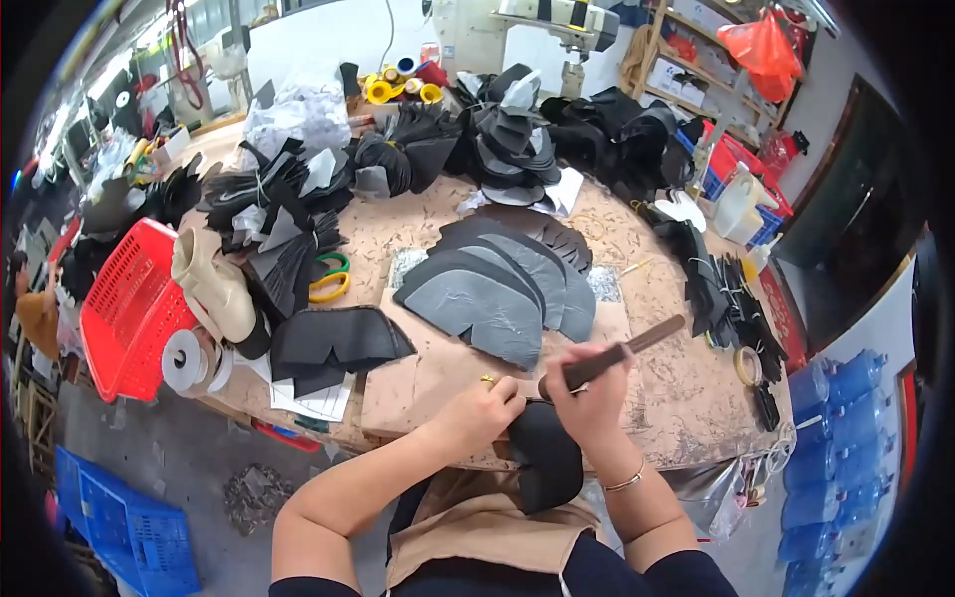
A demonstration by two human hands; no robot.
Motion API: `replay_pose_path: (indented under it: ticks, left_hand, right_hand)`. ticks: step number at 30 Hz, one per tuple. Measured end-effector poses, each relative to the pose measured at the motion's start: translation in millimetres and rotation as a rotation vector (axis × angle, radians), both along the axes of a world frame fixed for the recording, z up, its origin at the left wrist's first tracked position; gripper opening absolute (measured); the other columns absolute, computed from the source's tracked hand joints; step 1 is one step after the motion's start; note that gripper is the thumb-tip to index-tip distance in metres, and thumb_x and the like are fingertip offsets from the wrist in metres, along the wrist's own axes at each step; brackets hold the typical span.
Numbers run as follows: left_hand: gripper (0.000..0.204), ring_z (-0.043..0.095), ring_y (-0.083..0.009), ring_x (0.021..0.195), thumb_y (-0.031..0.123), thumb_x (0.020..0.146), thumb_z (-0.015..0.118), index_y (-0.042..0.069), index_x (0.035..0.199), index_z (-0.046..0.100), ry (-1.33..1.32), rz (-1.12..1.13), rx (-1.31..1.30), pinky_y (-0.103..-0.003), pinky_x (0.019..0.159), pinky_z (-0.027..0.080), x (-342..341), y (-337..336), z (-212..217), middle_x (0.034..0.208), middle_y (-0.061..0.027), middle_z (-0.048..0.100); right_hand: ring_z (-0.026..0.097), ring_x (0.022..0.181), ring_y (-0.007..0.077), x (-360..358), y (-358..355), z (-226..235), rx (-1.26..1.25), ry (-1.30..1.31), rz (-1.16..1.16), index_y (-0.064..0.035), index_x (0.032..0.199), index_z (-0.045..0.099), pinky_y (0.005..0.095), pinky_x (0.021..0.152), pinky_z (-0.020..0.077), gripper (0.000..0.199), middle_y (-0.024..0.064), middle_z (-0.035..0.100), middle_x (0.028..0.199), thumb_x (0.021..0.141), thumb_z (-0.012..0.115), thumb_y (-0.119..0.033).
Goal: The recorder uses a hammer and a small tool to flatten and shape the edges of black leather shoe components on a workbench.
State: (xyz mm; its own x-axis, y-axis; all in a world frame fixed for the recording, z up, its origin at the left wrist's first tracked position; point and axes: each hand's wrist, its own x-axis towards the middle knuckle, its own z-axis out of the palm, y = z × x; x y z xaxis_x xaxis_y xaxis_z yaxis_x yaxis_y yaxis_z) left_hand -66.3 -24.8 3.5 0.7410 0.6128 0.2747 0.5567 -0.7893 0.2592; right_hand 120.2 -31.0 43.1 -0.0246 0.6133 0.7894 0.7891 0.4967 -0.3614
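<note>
One black piece (549, 458) overhangs the counter's (686, 413) near edge, left hand (487, 408) pinching it, right hand (589, 403) gripping a brown bar (654, 333) (seemingly edge-work; steady pressure next).

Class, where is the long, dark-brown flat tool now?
In the head view, the long, dark-brown flat tool is in the person's right hand, to the lower right of the fanned grey-black pieces.

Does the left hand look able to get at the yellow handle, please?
Probably yes: the yellow handle lies uncovered, and only low black pieces lie near the way. The left hand seems busy at the edge of the black flap, so it may need freeing first.
</note>
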Motion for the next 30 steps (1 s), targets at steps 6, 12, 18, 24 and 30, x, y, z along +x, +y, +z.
replay_pose_path:
  ticks: [6, 12, 18, 24, 30]
  left_hand:
    - [0.040, 0.057, -0.0254, 0.099, 0.008, 0.075, 0.060, 0.002, 0.114, 0.065, -0.181, 0.066, 0.144, -0.036, 0.083, 0.050, -4, -23, -10, 0.099, -0.0083, 0.059]
    - [0.043, 0.056, -0.0224, 0.108, 0.012, 0.074, 0.065, 0.004, 0.116, 0.066, -0.180, 0.212, 0.224, -0.036, 0.092, 0.041, -3, -51, -13, 0.123, -0.0062, 0.061]
    - [0.041, 0.053, -0.0214, 0.111, 0.015, 0.078, 0.066, 0.006, 0.118, 0.065, -0.202, 0.272, 0.221, -0.036, 0.095, 0.037, -2, -56, -19, 0.128, -0.0031, 0.060]
    - [0.042, 0.053, -0.0216, 0.112, 0.015, 0.078, 0.066, 0.006, 0.119, 0.065, -0.181, 0.300, 0.266, -0.037, 0.096, 0.036, 0, -60, -20, 0.128, -0.0032, 0.060]
    - [0.042, 0.051, -0.0217, 0.115, 0.015, 0.077, 0.064, 0.003, 0.117, 0.065, -0.232, 0.304, 0.247, -0.038, 0.097, 0.035, -2, -60, -27, 0.130, -0.0052, 0.059]
  right_hand:
    - [0.058, 0.074, 0.0234, -3, 6, -14, -0.179, -0.007, 0.031, -0.0082, 0.091, 0.059, 0.0377, 0.082, 0.0379, 0.026, -0.0009, 0.063, 0.072, 0.073, 0.078, -0.014]
    - [0.058, 0.078, 0.0236, -8, -3, -1, 0.046, 0.115, 0.064, -0.0086, 0.089, 0.060, 0.0386, 0.084, 0.0387, 0.025, -0.0014, 0.063, 0.072, 0.074, 0.078, -0.016]
    - [0.059, 0.079, 0.0228, -5, 3, -14, -0.159, -0.040, 0.067, -0.0089, 0.089, 0.060, 0.0385, 0.085, 0.0383, 0.025, -0.0004, 0.063, 0.076, 0.074, 0.078, -0.016]
    - [0.059, 0.076, 0.0220, -16, 1, -22, -0.066, -0.106, 0.094, -0.0096, 0.090, 0.060, 0.0384, 0.085, 0.0387, 0.025, -0.0012, 0.063, 0.073, 0.074, 0.078, -0.016]
    - [0.058, 0.075, 0.0238, -16, -4, 1, 0.009, 0.089, 0.062, -0.0088, 0.088, 0.060, 0.0386, 0.085, 0.0376, 0.023, -0.0003, 0.062, 0.073, 0.074, 0.077, -0.014]
